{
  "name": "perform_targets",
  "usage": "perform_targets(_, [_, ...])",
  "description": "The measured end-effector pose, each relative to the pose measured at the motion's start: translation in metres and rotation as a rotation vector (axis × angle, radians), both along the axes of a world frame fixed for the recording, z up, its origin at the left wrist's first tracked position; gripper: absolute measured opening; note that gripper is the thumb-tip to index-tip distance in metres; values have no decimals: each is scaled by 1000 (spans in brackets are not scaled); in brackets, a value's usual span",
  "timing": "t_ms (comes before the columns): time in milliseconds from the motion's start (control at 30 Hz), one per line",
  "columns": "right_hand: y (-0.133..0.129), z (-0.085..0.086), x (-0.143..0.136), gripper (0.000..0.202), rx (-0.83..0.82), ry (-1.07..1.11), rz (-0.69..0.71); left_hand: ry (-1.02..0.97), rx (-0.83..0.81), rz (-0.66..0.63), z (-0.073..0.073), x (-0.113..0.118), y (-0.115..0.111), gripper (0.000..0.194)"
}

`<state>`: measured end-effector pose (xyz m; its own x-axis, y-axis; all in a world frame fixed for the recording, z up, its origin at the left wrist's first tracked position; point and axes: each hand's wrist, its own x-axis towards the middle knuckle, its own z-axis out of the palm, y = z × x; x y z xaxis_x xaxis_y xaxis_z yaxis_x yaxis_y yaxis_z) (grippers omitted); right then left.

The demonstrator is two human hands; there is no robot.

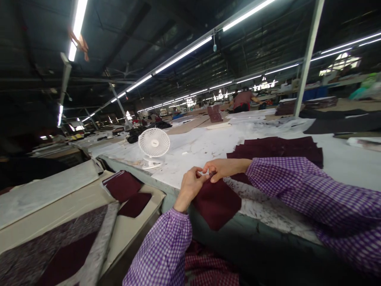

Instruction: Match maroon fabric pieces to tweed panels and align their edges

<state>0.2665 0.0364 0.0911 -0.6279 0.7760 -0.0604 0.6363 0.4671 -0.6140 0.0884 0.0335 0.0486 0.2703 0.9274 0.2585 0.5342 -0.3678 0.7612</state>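
Observation:
A dark maroon fabric piece [218,204] hangs from my two hands over the front edge of the long table. My left hand [192,183] pinches its upper left edge. Close beside it, my right hand [223,168] grips the top edge, thumb in front and fingers curled behind. A small crumpled, patterned bit shows between the fingertips. Behind my right wrist lies a spread stack of maroon fabric pieces [276,147] on the white-covered table [193,149].
A small white fan [154,143] stands on the table ahead. At lower left, a lower cream surface [119,250] bears maroon pieces [122,186] and a grey-edged patterned board [102,242]. A metal post [308,59] rises at right. A person [242,101] bends over a far table.

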Motion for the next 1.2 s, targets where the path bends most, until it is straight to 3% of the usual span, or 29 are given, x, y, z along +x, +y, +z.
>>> perform_targets(100, [5, -8, 2, 42, 200, -111, -37, 82, 0, 13, -5, 8, 4, 28])
perform_targets(200, [7, -13, 4, 39, 267, -148, -96, 132, 59, 54, -6, 13, 3, 30])
perform_targets(367, [6, -16, 11, 37, 120, -90, -141, 134, 119, 20, -5, 14, 1, 33])
perform_targets(500, [4, -15, 17, 39, 54, -37, -112, 187, 89, 22, -8, 18, 4, 15])
perform_targets(700, [2, -4, 31, 27, 312, -215, -92, 355, 284, -12, -14, 24, 0, 22])
perform_targets(900, [-1, -11, 36, 22, 562, -350, -50, 469, 432, -85, -16, 23, -6, 27])
perform_targets(1200, [-10, -19, 29, 19, 673, -431, -4, 553, 507, -88, -15, 23, -9, 28])
